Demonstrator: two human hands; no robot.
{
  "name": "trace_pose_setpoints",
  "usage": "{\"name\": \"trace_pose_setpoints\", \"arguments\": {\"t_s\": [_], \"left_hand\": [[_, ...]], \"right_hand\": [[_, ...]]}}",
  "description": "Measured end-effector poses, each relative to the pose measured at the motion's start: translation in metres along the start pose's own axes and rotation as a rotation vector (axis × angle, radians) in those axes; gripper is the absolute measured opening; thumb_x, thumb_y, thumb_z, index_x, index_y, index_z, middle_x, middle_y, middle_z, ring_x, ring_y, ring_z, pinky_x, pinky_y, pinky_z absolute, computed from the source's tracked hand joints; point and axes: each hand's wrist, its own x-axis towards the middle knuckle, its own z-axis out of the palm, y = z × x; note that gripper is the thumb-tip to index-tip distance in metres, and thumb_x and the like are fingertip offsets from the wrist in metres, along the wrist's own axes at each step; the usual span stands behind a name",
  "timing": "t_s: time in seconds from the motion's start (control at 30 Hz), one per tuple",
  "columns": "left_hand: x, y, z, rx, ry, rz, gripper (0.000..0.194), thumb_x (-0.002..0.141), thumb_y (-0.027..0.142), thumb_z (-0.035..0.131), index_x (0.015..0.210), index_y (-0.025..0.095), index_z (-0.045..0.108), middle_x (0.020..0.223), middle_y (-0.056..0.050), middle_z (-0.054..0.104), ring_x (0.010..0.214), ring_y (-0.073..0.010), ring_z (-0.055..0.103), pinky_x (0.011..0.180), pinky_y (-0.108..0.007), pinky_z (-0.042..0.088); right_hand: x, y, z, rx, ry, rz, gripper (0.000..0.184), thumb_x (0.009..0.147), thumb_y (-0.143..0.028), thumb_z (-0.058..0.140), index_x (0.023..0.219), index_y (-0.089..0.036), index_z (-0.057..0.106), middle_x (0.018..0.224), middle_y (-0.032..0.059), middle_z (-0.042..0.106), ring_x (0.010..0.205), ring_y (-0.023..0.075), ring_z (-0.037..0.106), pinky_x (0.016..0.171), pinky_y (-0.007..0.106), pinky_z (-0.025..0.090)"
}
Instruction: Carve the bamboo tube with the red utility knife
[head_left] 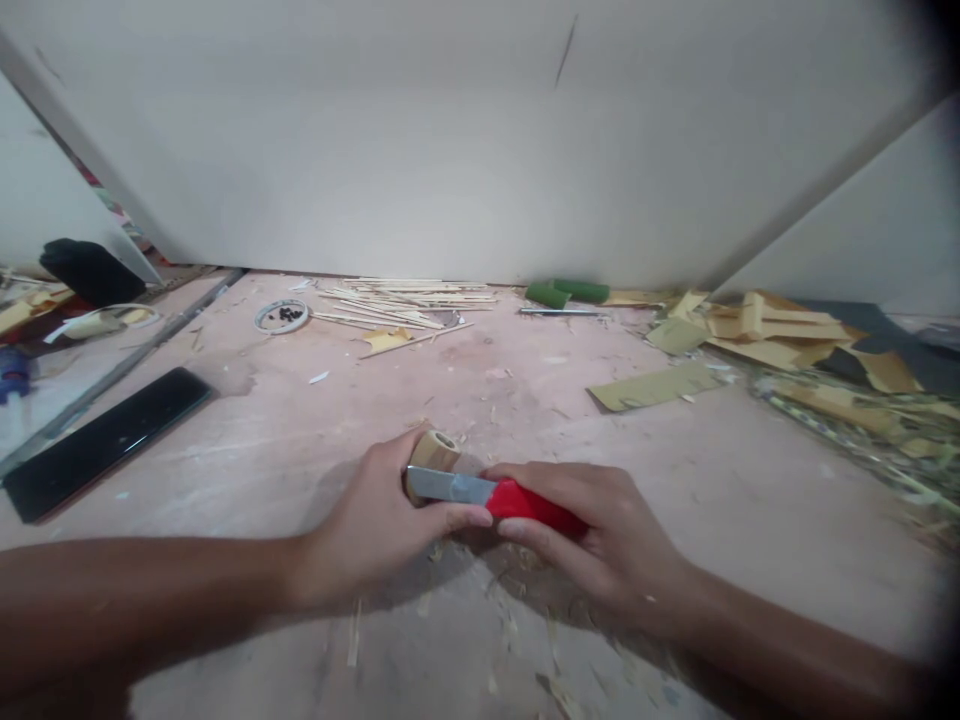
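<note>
Wrapped round a short hollow piece of bamboo (437, 450), my left hand (386, 500) keeps it tilted above the work surface (525, 420). My right hand (600, 520) grips the red handle of a knife (450, 486). Its flat metal blade lies across the side of the bamboo, pointing left. The left thumb reaches along under the blade toward the handle. Thin shavings (517, 590) are scattered below both hands. The fingers behind the bamboo are hidden.
A dark phone (109, 440) lies at left. Thin sticks (405, 300), a small round lid (281, 316) with dark bits, and green bamboo pieces (566, 292) lie along the white panel (420, 150). Sandpaper (656, 386) and folded yellowish paper (780, 330) are at right.
</note>
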Motion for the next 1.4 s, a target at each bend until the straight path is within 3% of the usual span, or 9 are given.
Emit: {"name": "trace_pose_setpoints", "arguments": {"t_s": [0.17,0.4,0.6,0.73,0.9,1.1,1.4], "left_hand": [[-0.002,-0.002,0.002,-0.044,0.073,-0.012,0.047,0.066,0.038,0.096,0.075,0.018,0.054,0.068,0.007,0.059,0.064,-0.0105,0.054,0.056,-0.020,0.043],[0.003,0.010,0.004,-0.191,0.099,-0.016,0.031,0.073,0.028,0.091,0.078,0.017,0.062,0.071,0.005,0.066,0.066,-0.0099,0.059,0.058,-0.017,0.046],[0.004,0.008,0.003,-0.203,0.045,0.016,0.031,0.077,0.028,0.089,0.081,0.017,0.060,0.073,0.006,0.063,0.066,-0.0080,0.058,0.060,-0.016,0.047],[0.000,0.004,0.000,-0.239,-0.068,0.005,0.034,0.079,0.032,0.087,0.094,0.021,0.058,0.072,0.007,0.063,0.054,-0.0068,0.056,0.052,-0.017,0.046],[-0.001,0.005,-0.005,-0.259,-0.176,-0.065,0.040,0.081,0.031,0.084,0.107,0.027,0.054,0.062,0.009,0.061,0.043,-0.0110,0.055,0.042,-0.020,0.044],[0.002,0.008,-0.008,-0.143,-0.137,0.076,0.037,0.077,0.020,0.087,0.098,0.023,0.058,0.082,0.006,0.064,0.070,-0.0102,0.058,0.063,-0.019,0.047],[0.001,0.008,-0.007,-0.128,-0.174,0.046,0.041,0.077,0.021,0.088,0.106,0.024,0.058,0.086,0.006,0.065,0.077,-0.0119,0.059,0.069,-0.020,0.046]], "right_hand": [[-0.004,-0.006,0.009,-0.110,0.137,0.008,0.028,0.098,-0.032,0.069,0.124,-0.024,0.072,0.102,0.0024,0.083,0.081,0.0197,0.077,0.073,0.028,0.055],[0.001,-0.012,0.013,-0.035,0.200,0.133,0.019,0.098,-0.035,0.068,0.114,-0.025,0.074,0.101,0.0005,0.083,0.083,0.0184,0.077,0.073,0.025,0.056],[0.001,-0.005,0.010,-0.027,0.152,0.117,0.024,0.096,-0.033,0.072,0.119,-0.025,0.074,0.108,0.0008,0.082,0.092,0.0188,0.077,0.083,0.027,0.057],[-0.001,-0.002,0.006,-0.040,0.100,0.053,0.028,0.096,-0.032,0.072,0.123,-0.025,0.073,0.108,0.0016,0.082,0.091,0.0180,0.076,0.082,0.028,0.055],[0.001,-0.003,0.003,-0.027,0.026,0.053,0.025,0.098,-0.033,0.069,0.122,-0.025,0.072,0.103,0.0017,0.081,0.085,0.0185,0.074,0.076,0.028,0.052],[0.002,-0.002,0.004,-0.007,-0.014,0.063,0.020,0.101,-0.035,0.065,0.115,-0.024,0.072,0.104,0.0032,0.079,0.087,0.0195,0.073,0.076,0.029,0.050],[0.003,-0.006,0.002,-0.014,-0.039,0.062,0.019,0.101,-0.036,0.065,0.107,-0.021,0.074,0.088,0.0017,0.077,0.074,0.0165,0.067,0.069,0.026,0.046]]}}
